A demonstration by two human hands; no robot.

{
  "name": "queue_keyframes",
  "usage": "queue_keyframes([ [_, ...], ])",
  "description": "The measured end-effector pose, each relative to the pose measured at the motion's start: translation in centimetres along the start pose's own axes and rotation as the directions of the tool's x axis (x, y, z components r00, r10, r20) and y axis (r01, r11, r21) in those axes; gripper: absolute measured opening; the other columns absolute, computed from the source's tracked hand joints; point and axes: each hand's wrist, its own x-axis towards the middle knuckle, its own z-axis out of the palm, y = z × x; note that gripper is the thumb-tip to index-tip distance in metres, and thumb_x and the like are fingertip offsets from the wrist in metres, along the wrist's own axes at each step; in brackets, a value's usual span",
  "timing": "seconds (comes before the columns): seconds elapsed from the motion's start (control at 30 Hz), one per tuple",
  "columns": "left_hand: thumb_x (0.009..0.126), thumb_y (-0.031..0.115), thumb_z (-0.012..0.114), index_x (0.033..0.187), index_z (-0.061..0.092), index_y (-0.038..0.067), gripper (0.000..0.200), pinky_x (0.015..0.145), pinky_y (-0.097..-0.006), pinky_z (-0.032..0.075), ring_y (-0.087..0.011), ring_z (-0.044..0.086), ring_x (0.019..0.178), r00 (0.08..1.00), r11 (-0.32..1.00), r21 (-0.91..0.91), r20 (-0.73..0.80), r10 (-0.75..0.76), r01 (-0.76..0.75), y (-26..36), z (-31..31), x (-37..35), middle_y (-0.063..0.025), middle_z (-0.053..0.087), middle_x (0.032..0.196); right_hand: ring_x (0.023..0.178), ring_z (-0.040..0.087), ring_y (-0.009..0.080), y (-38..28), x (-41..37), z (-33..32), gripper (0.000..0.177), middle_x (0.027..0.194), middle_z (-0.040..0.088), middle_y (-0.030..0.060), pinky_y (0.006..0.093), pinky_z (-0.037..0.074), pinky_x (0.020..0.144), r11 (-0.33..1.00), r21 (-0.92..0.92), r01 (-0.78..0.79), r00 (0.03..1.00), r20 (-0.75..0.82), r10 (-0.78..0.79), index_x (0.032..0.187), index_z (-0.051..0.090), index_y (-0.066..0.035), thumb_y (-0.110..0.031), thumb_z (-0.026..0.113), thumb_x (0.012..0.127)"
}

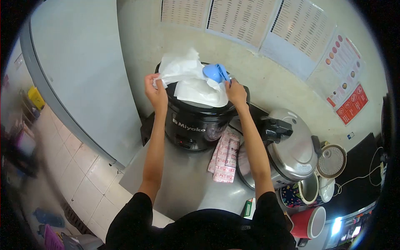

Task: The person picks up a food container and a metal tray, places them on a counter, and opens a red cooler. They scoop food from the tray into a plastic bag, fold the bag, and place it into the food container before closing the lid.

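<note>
A black rice cooker (193, 121) marked Miyako stands on the steel counter against the wall. White paper sheets (200, 91) lie over its top. My left hand (156, 89) pinches the left edge of the white paper at the cooker's rim. On the right side of the cooker's top, my right hand (236, 92) has its fingers closed by the handle end of a blue scoop (214, 73); the scoop rests above the paper. Whether those fingers grip the scoop or the paper's edge is unclear.
Printed pink packets (226, 158) lie on the steel counter (183, 179) between the cooker and a silver pressure cooker (293, 146). A red container (306, 223) stands at the lower right. A grey panel (83, 75) rises at the left. Charts hang on the wall.
</note>
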Motion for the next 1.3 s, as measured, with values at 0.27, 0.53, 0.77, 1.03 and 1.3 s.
queue_keyframes([
  [0.27,0.077,0.0,0.045,0.087,0.044,0.002,0.01,0.076,-0.0236,0.035,-0.0112,0.043,0.081,0.98,0.969,-0.226,-0.188,0.062,-0.104,8.2,-3.7,3.3,-0.0049,0.046,0.084,0.08,0.056,0.0338,-1.5,-0.2,0.2,0.034,0.086,0.057,0.0174,0.0423,0.044,0.068,0.974,-0.198,0.108,0.991,0.103,-0.088,0.092,0.051,-0.002,-0.033,0.047,0.08],
  [0.53,0.072,-0.006,0.045,0.083,0.051,0.002,0.015,0.068,-0.0205,0.035,-0.0103,0.046,0.074,0.922,0.991,0.055,0.377,0.092,-0.122,15.0,-7.2,-3.0,-0.0046,0.051,0.083,0.091,0.048,0.0276,-10.0,-9.1,-14.0,0.055,0.101,0.05,0.0157,0.0349,0.039,0.078,0.548,0.625,0.556,0.831,-0.392,-0.395,0.11,0.041,-0.002,-0.027,0.066,0.068],
  [0.77,0.063,-0.005,0.048,0.08,0.055,0.006,0.022,0.067,-0.0359,0.035,-0.0245,0.05,0.067,0.672,0.91,0.341,0.734,-0.099,-0.238,15.4,-11.9,-24.5,-0.0067,0.056,0.073,0.065,0.058,0.0253,5.3,-27.2,-1.5,0.039,0.077,0.06,0.0158,0.0325,0.045,0.06,0.867,0.483,-0.121,0.981,0.19,0.031,0.094,0.053,-0.002,-0.015,0.069,0.061],
  [1.03,0.08,0.023,0.046,0.103,0.051,0.007,0.028,0.078,-0.0369,0.039,-0.0286,0.052,0.092,0.118,0.622,0.745,0.658,-0.744,-0.241,11.0,-23.5,-39.9,-0.0148,0.055,0.099,0.054,0.05,0.0104,22.3,-45.1,10.7,0.021,0.067,0.057,0.0055,0.0259,0.04,0.048,0.486,0.588,-0.647,0.756,0.41,0.51,0.084,0.055,0.001,-0.014,0.057,0.07],
  [1.3,0.08,0.034,0.047,0.116,0.045,0.018,0.04,0.09,-0.0588,0.019,-0.0325,0.029,0.118,0.272,0.578,0.746,0.662,-0.699,-0.33,6.5,-19.3,-45.5,-0.0125,0.029,0.131,0.088,0.054,0.0353,19.8,-44.5,6.0,0.043,0.094,0.056,0.0232,0.0377,0.042,0.076,0.839,0.34,-0.425,0.904,0.119,0.41,0.104,0.049,0.005,-0.025,0.057,0.074],
])
